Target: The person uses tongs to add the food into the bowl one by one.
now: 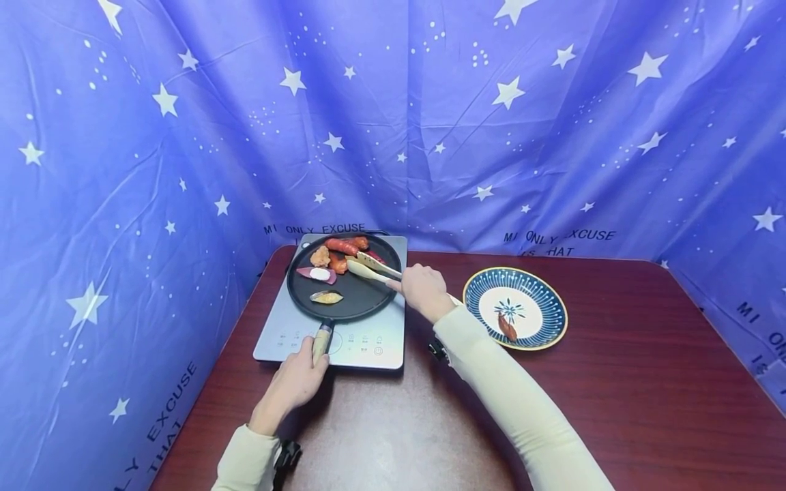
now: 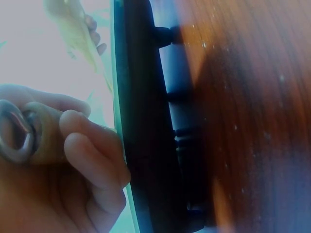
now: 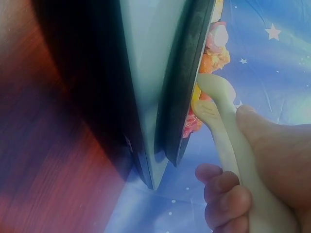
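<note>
My left hand (image 1: pixel 297 378) grips the wooden-looking handle (image 1: pixel 321 346) of a black frying pan (image 1: pixel 368 303). In my right hand (image 1: pixel 425 290) is a pair of cream-coloured tongs (image 3: pixel 238 141), their tips down among the food at the pan's right side. A yellow bit shows by the tips in the right wrist view; I cannot tell whether they hold it. Around them lie a red sausage (image 1: pixel 340 246), an orange piece (image 1: pixel 338 263), and a golden fried lump (image 1: pixel 320 256). A purple slice with a white centre (image 1: pixel 318 274) and a yellowish oval piece (image 1: pixel 327 297) lie nearer the handle.
Under the pan is a silver induction cooker (image 1: pixel 389 344) with touch controls. To the right, a blue-and-white patterned plate (image 1: pixel 549 300) bears one reddish-brown piece (image 1: pixel 507 327). A blue star-print curtain (image 1: pixel 405 123) hangs behind and left of the dark red table (image 1: pixel 638 368).
</note>
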`<action>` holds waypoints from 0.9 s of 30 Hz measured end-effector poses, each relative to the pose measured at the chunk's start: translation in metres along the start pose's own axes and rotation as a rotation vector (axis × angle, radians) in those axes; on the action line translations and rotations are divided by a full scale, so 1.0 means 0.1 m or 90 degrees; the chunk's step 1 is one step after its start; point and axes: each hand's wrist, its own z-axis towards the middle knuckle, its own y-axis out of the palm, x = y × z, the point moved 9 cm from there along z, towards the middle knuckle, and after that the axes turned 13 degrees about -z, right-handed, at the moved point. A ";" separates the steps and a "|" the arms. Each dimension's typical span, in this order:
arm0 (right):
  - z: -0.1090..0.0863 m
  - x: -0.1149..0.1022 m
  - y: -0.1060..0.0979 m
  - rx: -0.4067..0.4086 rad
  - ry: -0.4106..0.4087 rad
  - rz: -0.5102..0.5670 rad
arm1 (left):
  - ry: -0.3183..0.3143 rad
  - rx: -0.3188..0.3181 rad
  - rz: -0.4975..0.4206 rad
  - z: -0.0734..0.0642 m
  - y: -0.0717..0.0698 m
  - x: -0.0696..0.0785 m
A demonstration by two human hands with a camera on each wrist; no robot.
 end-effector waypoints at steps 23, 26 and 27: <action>-0.36 0.20 -0.32 0.071 -0.017 -0.001 | 0.002 0.001 -0.007 0.00 -0.01 0.01; -0.46 0.28 -0.38 0.100 -0.020 -0.012 | 0.002 0.002 -0.009 0.00 -0.01 0.01; -0.49 0.30 -0.39 0.108 -0.022 -0.013 | 0.002 0.002 -0.009 0.00 -0.01 0.00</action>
